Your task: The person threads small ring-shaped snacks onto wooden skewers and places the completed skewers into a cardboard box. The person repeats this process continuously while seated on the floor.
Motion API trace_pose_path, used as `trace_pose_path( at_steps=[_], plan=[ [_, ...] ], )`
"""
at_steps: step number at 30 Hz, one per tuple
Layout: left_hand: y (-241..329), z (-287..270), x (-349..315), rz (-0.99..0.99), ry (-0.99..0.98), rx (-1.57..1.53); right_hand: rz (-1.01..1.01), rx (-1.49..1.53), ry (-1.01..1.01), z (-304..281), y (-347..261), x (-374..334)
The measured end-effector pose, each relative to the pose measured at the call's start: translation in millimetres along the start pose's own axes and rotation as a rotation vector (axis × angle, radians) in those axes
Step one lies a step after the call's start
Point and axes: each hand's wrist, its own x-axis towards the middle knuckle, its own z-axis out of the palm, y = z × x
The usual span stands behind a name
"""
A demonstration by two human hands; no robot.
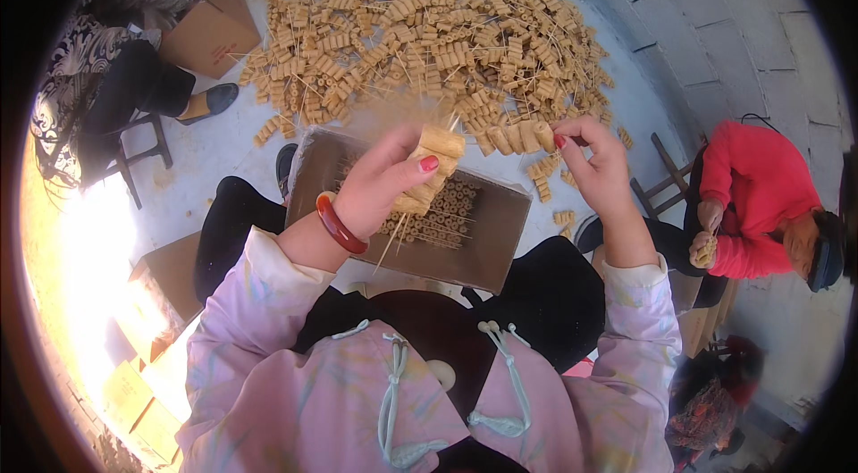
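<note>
My left hand (pixel 380 183), with a red-brown bangle at the wrist, is closed round a small bunch of skewers (pixel 441 147) threaded with tan, hollow rolls. Their thin sticks poke out below and above the fist. Out to the right, my right hand (pixel 597 167) pinches the end of another roll skewer (pixel 517 137), which points left toward the pile. Under both hands stands an open cardboard box (pixel 497 236). Inside it, more roll skewers (pixel 442 218) lie stacked with their round ends showing; my left hand hides part of them.
A large heap of roll skewers (pixel 420 35) covers the floor ahead. To the right a person in red (pixel 760 196) handles a skewer beside a wooden stool (pixel 663 176). At left sits another person near a cardboard box (pixel 210 22). More boxes (pixel 143 406) stand lower left.
</note>
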Motion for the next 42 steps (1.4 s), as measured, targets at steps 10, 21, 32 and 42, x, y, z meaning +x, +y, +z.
trace_pose_path(
  at_steps=[10,21,32,42],
  plan=[
    [15,14,-13,-0.030,-0.395,-0.302,0.186,0.454,-0.234,38,-81,-18],
    [0,1,-11,-0.036,-0.235,-0.539,0.344,0.664,0.113,84,-79,-8],
    [4,11,-6,0.027,-0.135,-0.448,0.276,0.349,0.188,103,-66,13],
    [-15,-10,3,0.073,-0.087,-0.561,0.186,0.583,0.157,121,-78,0]
  ],
)
